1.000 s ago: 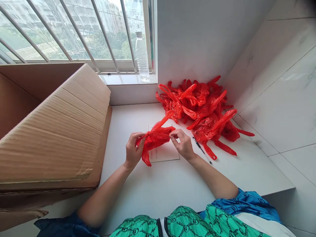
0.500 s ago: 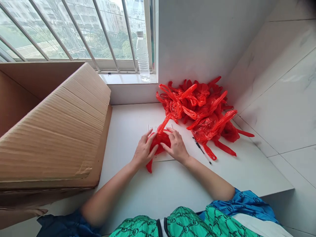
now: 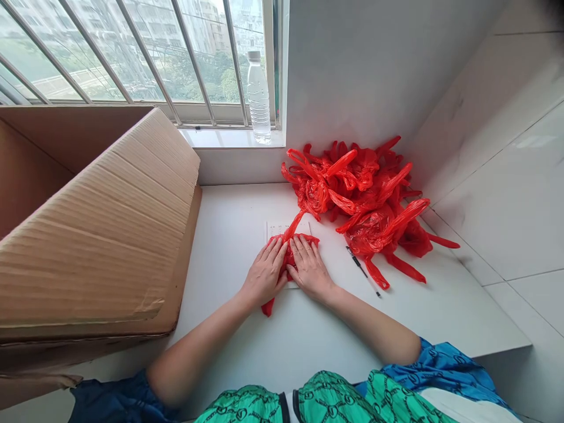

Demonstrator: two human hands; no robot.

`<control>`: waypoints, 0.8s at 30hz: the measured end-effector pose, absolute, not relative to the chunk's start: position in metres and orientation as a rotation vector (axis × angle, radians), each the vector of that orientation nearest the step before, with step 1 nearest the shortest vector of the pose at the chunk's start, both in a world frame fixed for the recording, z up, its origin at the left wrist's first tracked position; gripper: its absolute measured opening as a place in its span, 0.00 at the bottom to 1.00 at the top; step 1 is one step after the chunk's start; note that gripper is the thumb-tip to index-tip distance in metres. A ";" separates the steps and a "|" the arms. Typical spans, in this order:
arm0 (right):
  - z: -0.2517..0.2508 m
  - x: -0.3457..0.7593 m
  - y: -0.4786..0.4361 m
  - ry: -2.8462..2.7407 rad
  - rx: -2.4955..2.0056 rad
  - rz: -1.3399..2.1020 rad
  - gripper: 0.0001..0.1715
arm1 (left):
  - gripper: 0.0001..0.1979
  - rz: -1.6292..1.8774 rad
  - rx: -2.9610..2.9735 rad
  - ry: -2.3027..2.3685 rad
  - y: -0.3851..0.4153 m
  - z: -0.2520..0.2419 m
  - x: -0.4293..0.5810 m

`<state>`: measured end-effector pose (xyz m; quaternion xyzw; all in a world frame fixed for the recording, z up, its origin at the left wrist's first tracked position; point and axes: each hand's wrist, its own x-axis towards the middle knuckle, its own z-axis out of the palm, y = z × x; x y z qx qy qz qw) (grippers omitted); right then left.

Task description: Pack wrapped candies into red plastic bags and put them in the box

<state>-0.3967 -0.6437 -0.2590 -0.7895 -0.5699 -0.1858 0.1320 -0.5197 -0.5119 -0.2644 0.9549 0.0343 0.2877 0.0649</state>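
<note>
A red plastic bag [image 3: 289, 256] lies crumpled on a sheet of white paper [image 3: 275, 227], in front of me on the white tabletop. My left hand [image 3: 265, 271] lies flat over its left part, fingers stretched out. Over the right part rests my right hand [image 3: 309, 267], palm down with fingers extended. Both hands press on the bag without gripping it, and they cover much of it. One strap of the bag sticks out at the top towards the heap; another end pokes out below my left hand.
A heap of red plastic bags [image 3: 356, 188] sits at the back right against the wall. Near it lies a black pen [image 3: 362, 270]. A large open cardboard box [image 3: 110, 235] fills the left side. On the windowsill stands a clear water bottle [image 3: 258, 103].
Both hands have flattened down onto the bag; before, their fingers were curved above it. The bag now looks pressed lower and wider.
</note>
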 end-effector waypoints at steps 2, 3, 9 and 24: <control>-0.260 -0.397 -0.644 -1.658 -2.290 -0.551 0.38 | 0.33 0.871 2.870 0.105 -0.512 -0.264 -0.520; -0.261 -0.397 -0.644 -1.659 -2.290 -0.556 0.38 | 0.34 0.876 2.861 0.103 -0.512 -0.265 -0.520; -0.261 -0.397 -0.644 -1.667 -2.311 -0.569 0.37 | 0.33 0.902 2.854 0.096 -0.512 -0.266 -0.520; -0.259 -0.399 -0.644 -1.675 -2.359 -0.581 0.37 | 0.32 0.874 2.873 0.115 -0.512 -0.267 -0.519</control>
